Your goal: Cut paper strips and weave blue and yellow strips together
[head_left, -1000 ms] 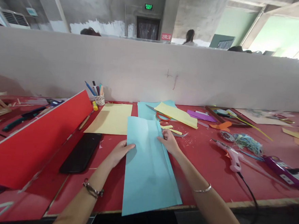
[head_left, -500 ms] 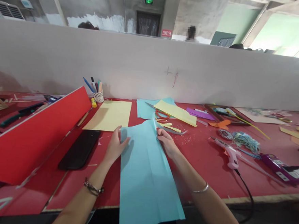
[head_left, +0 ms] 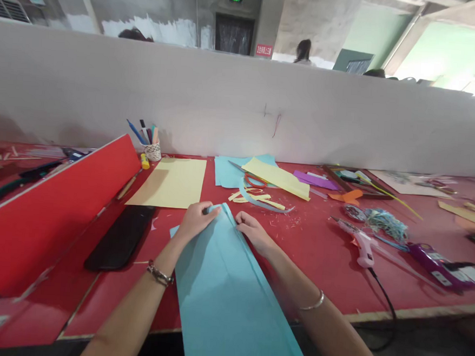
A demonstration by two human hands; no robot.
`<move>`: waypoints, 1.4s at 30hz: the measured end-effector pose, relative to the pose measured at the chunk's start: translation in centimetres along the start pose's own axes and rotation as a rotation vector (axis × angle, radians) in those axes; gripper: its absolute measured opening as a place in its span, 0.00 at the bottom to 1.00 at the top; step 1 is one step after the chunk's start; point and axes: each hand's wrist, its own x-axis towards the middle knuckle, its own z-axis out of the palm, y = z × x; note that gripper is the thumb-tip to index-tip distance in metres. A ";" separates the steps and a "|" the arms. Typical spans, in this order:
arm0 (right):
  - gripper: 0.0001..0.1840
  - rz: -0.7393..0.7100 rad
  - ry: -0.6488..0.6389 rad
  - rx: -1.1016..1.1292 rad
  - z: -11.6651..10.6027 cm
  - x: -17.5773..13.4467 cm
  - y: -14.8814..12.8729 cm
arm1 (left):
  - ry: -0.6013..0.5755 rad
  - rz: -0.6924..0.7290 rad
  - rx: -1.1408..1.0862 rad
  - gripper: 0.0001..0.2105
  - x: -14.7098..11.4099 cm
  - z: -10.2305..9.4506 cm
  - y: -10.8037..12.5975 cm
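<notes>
A large sheet of light blue paper lies over the table's front edge toward me, with a narrow fold along its right side. My left hand is closed on its far left part, thumb on top. At the far right corner, my right hand pinches the folded edge. Just beyond the hands lie a curled blue paper strip and yellow paper strips. Scissors with red handles are partly covered by a yellow sheet.
Left of my arms are a black phone, a yellow sheet, a standing red board and a pen cup. On the right lie a pink glue gun with its cord and a purple power strip. A white partition stands behind.
The paper's far end has come lower and nearer, uncovering the curled blue strip. My left hand has moved right along the far edge, closer to my right hand, which shifted slightly left.
</notes>
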 end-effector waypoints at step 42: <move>0.33 0.141 -0.321 -0.217 -4.6 -0.5 0.2 | 0.208 -0.220 0.081 0.13 -0.5 0.7 -2.0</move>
